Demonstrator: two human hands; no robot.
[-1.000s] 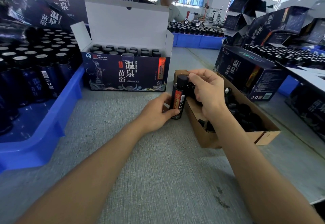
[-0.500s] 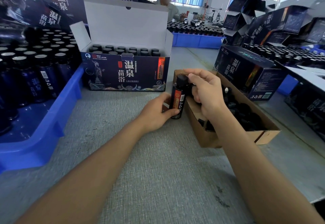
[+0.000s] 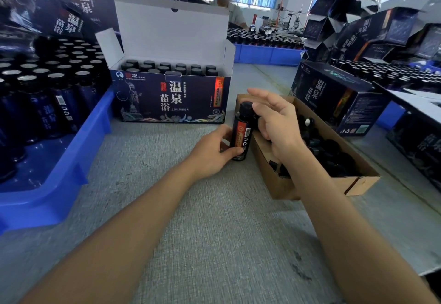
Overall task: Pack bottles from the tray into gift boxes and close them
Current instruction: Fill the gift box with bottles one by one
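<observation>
A dark bottle (image 3: pixel 241 134) with an orange label stands on the grey table beside a cardboard box. My left hand (image 3: pixel 211 152) grips its lower body. My right hand (image 3: pixel 274 120) is at its black cap, thumb and fingers around it and the index finger stretched out above. Behind them stands the open dark blue gift box (image 3: pixel 171 99), white lid up, with rows of capped bottles (image 3: pixel 167 67) inside. At the left, a blue tray (image 3: pixel 78 160) holds several more dark bottles (image 3: pixel 47 103).
The brown cardboard box (image 3: pixel 281 186) under my right wrist holds loose black caps (image 3: pixel 334 155). A closed gift box (image 3: pixel 334 98) lies at the right, with stacked boxes and more bottles behind. A person sits beyond the far blue tray (image 3: pixel 267 53).
My right hand's fingers, curled over the cap before, have spread, and the index finger now points out. The left hand and bottle stay in place.
</observation>
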